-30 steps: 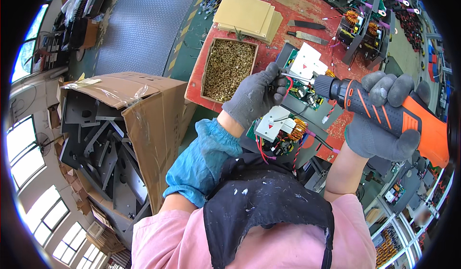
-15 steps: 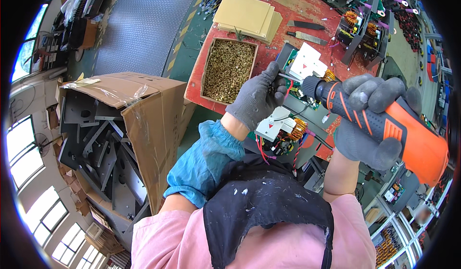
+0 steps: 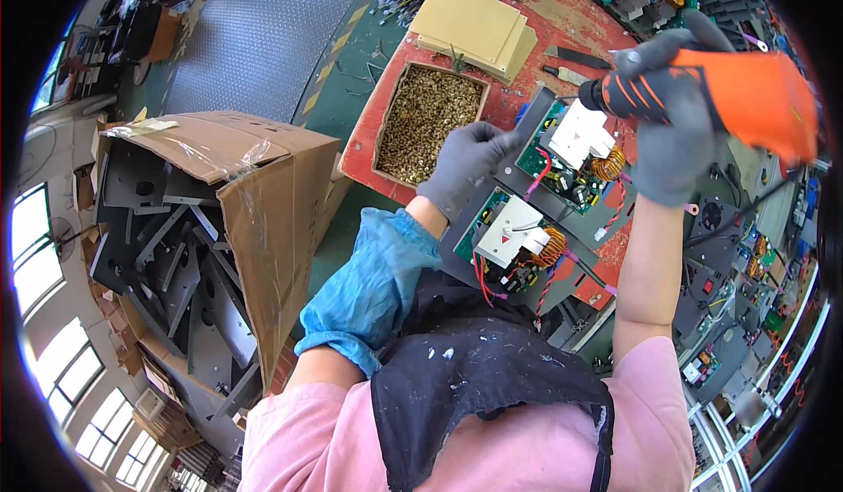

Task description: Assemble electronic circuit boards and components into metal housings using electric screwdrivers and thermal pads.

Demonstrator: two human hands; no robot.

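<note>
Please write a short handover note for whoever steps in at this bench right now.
Left hand: gloved, resting at the edge of the upper circuit board assembly, holding nothing visible.
Right hand: gloved, grip closed on the orange power screwdriver, lifted off the board.
Box of brass screws sits left of the boards; a second board assembly lies nearer the body.
Which screws are in cannot be told.

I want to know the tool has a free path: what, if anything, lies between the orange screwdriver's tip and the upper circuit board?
Nothing visible does. The right hand holds the orange screwdriver raised beside the upper circuit board; the left hand rests at the board's left edge.
</note>
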